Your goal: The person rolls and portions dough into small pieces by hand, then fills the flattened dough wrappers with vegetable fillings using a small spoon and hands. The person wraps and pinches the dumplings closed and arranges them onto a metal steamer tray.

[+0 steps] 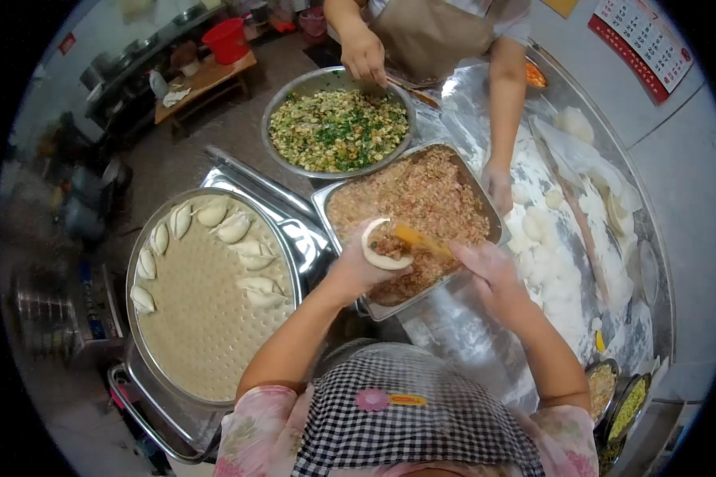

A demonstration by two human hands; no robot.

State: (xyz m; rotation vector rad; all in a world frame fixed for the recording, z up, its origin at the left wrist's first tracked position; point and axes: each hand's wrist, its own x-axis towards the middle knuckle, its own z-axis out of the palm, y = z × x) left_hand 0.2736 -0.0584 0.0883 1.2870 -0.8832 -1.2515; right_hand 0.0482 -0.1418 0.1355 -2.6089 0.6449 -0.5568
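In my left hand (352, 274) lies a round dough wrapper (369, 248), cupped by the fingers, with meat filling (387, 243) inside it. My right hand (492, 274) grips a yellow-orange spatula (423, 242), whose tip reaches to the filling in the wrapper. Both hands are over the front part of a rectangular metal tray (501, 230) of minced meat filling (429, 187). To the left is a round perforated steamer tray (191, 330), with several folded dumplings (232, 228) along its left, far and right sides.
Behind the meat tray stands a metal bowl (267, 143) of chopped egg and greens. A co-worker's hand (363, 54) is over it; their other hand (499, 187) is near dough rounds (537, 225) on the floured table (485, 334). A long rolling pin (581, 215) lies at right, beside small filling bowls (630, 407).
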